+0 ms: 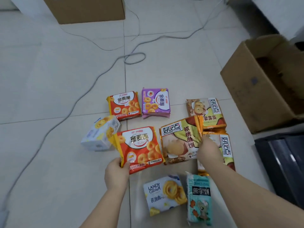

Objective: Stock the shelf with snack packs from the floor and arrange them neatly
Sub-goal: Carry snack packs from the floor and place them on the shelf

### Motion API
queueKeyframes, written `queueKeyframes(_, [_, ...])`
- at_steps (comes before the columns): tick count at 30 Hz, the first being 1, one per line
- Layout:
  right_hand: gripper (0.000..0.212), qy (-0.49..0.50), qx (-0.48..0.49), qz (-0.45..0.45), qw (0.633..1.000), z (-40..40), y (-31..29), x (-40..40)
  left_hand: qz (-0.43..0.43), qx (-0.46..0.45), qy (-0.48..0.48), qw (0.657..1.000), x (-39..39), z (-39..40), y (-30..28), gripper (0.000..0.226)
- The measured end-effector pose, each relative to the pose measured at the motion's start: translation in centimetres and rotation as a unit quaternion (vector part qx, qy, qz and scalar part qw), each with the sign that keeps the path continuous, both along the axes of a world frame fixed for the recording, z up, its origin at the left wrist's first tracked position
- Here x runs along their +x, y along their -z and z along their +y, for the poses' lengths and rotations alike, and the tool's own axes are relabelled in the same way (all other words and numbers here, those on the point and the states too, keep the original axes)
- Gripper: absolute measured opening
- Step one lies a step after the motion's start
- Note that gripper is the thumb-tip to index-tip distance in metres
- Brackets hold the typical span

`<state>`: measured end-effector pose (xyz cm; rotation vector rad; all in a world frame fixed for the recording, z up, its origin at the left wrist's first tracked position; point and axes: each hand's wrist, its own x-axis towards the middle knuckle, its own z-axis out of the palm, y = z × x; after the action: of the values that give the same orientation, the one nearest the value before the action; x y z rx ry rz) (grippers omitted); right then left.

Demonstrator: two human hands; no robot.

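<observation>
Pale floor tiles (65, 79) carry everything we need, with a grey cable (92, 83) looping across them and an open cardboard box (263, 83) off to our right. Our left hand (117, 171) has its fingers (126, 163) pinched on the lower left corner of the red ring-biscuit pack (141, 148), whose long axis runs roughly left to right, tilted slightly; it looks raised off the tiles. Our right hand (208, 150) grips the right edge of the walnut-cookie pack (181, 140), so both hands are full and closed on a pack each. The remaining packs lie around them: another red pack (125, 106) and a purple pack (155, 102) farther out, a white butter-cookie pack (164, 195) and a teal bear-biscuit pack (199, 199) nearest our body (those two sit between our forearms). No shelf shows here, so we judge the next move to be a lift and a turn away from the floor, and we cannot tell which direction that is.
</observation>
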<state>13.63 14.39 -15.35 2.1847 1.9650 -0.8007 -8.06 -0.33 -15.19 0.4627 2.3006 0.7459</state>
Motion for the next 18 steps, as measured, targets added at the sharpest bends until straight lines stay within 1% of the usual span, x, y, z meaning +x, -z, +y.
queueKeyframes(2, [0.011,0.030,0.039,0.050,0.998,-0.9,-6.0,0.8,0.020,0.035,0.012,0.999,0.7,0.3,-6.5,0.026])
queueKeyframes(4, [0.015,0.057,0.077,0.092,0.991,-1.4,-13.0,1.4,0.043,0.059,0.023,0.997,0.8,1.0,-13.5,0.032])
queueKeyframes(8, [0.017,0.122,0.141,0.164,0.969,-1.4,-28.7,2.3,0.067,0.133,0.059,0.987,0.1,3.2,-28.1,0.010])
queueKeyframes(11, [0.017,0.155,0.186,0.203,0.949,-1.2,-40.3,3.5,0.089,0.174,0.090,0.977,-0.1,4.7,-39.7,0.008])
queueKeyframes(14, [0.017,0.172,0.228,0.218,0.933,-1.2,-50.8,4.5,0.094,0.220,0.113,0.964,0.4,6.2,-50.5,0.010])
queueKeyframes(18, [0.016,0.201,0.292,0.246,0.902,-2.3,-63.6,6.1,0.107,0.273,0.164,0.942,2.0,7.4,-63.8,0.010])
